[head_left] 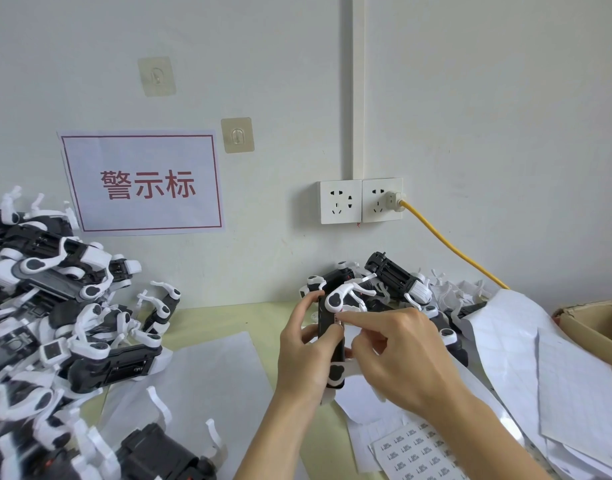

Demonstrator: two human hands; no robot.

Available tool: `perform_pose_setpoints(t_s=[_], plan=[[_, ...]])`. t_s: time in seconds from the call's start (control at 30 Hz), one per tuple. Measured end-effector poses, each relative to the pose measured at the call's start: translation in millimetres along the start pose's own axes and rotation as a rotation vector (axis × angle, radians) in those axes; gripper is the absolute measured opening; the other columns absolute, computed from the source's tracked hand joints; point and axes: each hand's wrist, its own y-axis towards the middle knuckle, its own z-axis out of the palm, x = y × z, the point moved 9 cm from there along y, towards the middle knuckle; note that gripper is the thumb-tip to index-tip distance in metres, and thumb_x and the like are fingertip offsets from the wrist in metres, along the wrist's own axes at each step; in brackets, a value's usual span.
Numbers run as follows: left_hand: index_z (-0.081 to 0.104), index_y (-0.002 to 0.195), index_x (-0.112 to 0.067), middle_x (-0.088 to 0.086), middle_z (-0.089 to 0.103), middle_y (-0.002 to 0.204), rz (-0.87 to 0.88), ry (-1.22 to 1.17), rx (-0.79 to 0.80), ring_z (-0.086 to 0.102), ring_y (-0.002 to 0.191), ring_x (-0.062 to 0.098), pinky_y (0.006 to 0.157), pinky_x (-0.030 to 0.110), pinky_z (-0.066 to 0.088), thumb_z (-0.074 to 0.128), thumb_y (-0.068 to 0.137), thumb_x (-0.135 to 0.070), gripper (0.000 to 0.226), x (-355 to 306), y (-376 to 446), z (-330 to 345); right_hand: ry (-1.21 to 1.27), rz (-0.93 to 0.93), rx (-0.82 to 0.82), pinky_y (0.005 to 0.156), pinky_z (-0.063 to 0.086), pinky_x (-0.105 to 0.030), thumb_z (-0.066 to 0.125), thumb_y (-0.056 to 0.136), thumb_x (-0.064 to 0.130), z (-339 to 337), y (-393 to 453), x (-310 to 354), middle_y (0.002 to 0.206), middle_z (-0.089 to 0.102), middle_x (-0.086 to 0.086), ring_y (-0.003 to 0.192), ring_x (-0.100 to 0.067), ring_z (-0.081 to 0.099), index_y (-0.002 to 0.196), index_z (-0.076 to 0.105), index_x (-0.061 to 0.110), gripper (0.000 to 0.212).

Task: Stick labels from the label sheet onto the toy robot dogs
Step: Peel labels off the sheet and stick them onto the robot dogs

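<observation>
Label [338,320] application is the step in hand: a small label sits at the right index fingertip, against the dark flank of the toy robot dog [332,341] held above the bench [263,320]. Whether the label is already fully bonded cannot be told.

Procedure, as judged from this view: keep the dog steady, seat one label edge first, then press along its length so no corner lifts. Keep the label square to the body edge and clear of the white leg joint just above it.

The left hand [306,358] grips the dog's body, fingers curled round its far side and thumb on the near side. The right hand [401,355] touches the same flank from the right, its index finger extended to the label and the other fingers loosely curled.

The label sheet [415,452] lies on the bench below the right wrist. Further toy dogs are piled at left [55,306] and behind the hands [394,282].
</observation>
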Motion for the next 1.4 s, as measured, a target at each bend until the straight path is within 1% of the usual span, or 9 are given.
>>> perform_pose_setpoints(t_s=[0.23,0.37,0.53,0.67,0.8,0.93,1.03,1.27,1.4], plan=[[0.067,0.114,-0.037,0.016,0.069,0.081,0.013,-0.074,-0.005,0.066,0.055,0.025,0.046,0.026,0.043,0.064,0.093,-0.006,0.037,1,3,-3,-0.010,0.033,0.038,0.051,0.047,-0.034,0.041,0.076,0.021,4,0,-4,0.050,0.056,-0.004,0.054,-0.023,0.046,0.110,0.074,0.040,0.052],[0.065,0.116,-0.034,0.013,0.066,0.074,0.000,-0.093,0.008,0.064,0.052,0.026,0.043,0.024,0.043,0.065,0.094,-0.013,0.030,3,3,-1,0.001,0.022,0.041,0.051,0.044,-0.033,0.040,0.075,0.022,3,1,-3,0.049,0.051,-0.005,0.055,-0.023,0.044,0.109,0.074,0.042,0.052],[0.065,0.113,-0.038,0.013,0.070,0.079,-0.010,-0.084,-0.038,0.067,0.052,0.027,0.042,0.025,0.043,0.065,0.093,-0.018,0.028,3,4,-4,0.044,0.020,0.025,0.046,0.031,-0.028,0.041,0.075,0.018,6,0,-5,0.054,0.048,-0.006,0.055,-0.024,0.038,0.103,0.073,0.028,0.043],[0.065,0.110,-0.042,0.010,0.071,0.080,-0.046,-0.139,-0.073,0.068,0.056,0.029,0.046,0.028,0.043,0.061,0.092,-0.018,0.030,6,5,-8,0.033,0.029,0.028,0.047,0.029,-0.034,0.041,0.076,0.016,10,1,-9,0.054,0.048,-0.010,0.058,-0.026,0.036,0.095,0.070,0.006,0.036],[0.066,0.104,-0.040,0.013,0.072,0.085,-0.062,-0.219,-0.083,0.069,0.061,0.031,0.053,0.032,0.048,0.059,0.093,-0.019,0.025,6,4,-10,0.153,0.025,0.031,0.047,0.031,-0.015,0.049,0.079,0.010,9,-1,-6,0.056,0.057,0.005,0.049,-0.011,0.045,0.100,0.078,0.024,0.039],[0.066,0.103,-0.039,0.014,0.071,0.082,-0.058,-0.258,-0.090,0.068,0.060,0.031,0.050,0.030,0.048,0.061,0.093,-0.020,0.022,5,4,-10,0.189,0.011,0.029,0.060,0.042,-0.010,0.053,0.081,0.010,11,-1,-3,0.069,0.067,0.021,0.067,-0.004,0.061,0.094,0.079,0.024,0.032],[0.065,0.105,-0.040,0.017,0.071,0.084,-0.034,-0.231,-0.115,0.070,0.066,0.033,0.062,0.038,0.053,0.064,0.093,-0.016,0.027,5,4,-13,0.205,0.012,0.014,0.062,0.046,-0.015,0.052,0.082,0.013,14,-1,-4,0.075,0.069,0.020,0.069,-0.007,0.062,0.088,0.078,0.025,0.029],[0.065,0.099,-0.038,0.015,0.071,0.084,-0.036,-0.246,-0.160,0.069,0.072,0.029,0.062,0.040,0.058,0.061,0.091,-0.006,0.033,12,8,-17,0.348,0.253,-0.133,0.050,0.039,-0.010,0.055,0.091,0.007,12,1,-41,0.060,0.063,0.010,0.053,-0.005,0.053,0.089,0.074,0.025,0.026],[0.065,0.102,-0.040,0.008,0.076,0.089,-0.011,-0.249,-0.161,0.071,0.080,0.024,0.070,0.040,0.058,0.065,0.090,-0.005,0.037,12,10,-19,0.422,0.377,-0.081,0.056,0.043,-0.010,0.056,0.094,0.017,19,0,-53,0.070,0.065,0.007,0.066,-0.005,0.058,0.094,0.067,0.034,0.020]])
